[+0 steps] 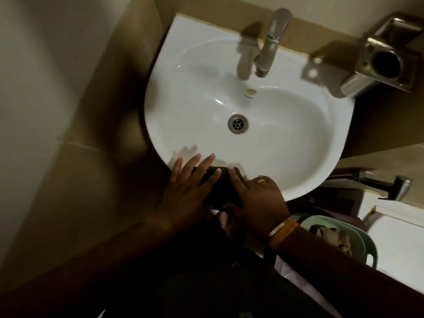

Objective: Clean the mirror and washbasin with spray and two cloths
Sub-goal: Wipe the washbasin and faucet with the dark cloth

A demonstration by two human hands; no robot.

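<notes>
Washbasin: the white washbasin [286,134] is filling the middle of the view, mounted in a corner between beige walls.
Drain: the metal drain [238,123] is sitting at the bottom of the bowl, which is looking bare and glossy.
Tap: the tap [271,40] is standing at the back rim, its spout reaching over the bowl and casting a shadow to its left.
Cloth: a dark cloth [220,187] is lying folded over the near rim of the washbasin, between the two hands (it is too dark to tell how it is folded).
Left hand: the left hand [188,193] is lying on the left part of the cloth with fingers spread wide and flat, fingertips reaching onto the rim; its grip is pressing rather than closing.
Right hand: the right hand [259,198] is resting on the right part of the cloth, index finger stretched along the top, thumb tucked under the near edge; its grip seems to be pinching the cloth, though the dim light is making that uncertain. It is wearing a ring, and there is an orange band at the wrist.
Holder: a metal wall holder [385,60] is hanging to the right of the tap, well apart from the hands.
Hand sprayer: a chrome hand sprayer [387,184] is sticking out right of the washbasin.
Basket: a green plastic basket [367,246] is sitting low on the right, below the right forearm.
</notes>
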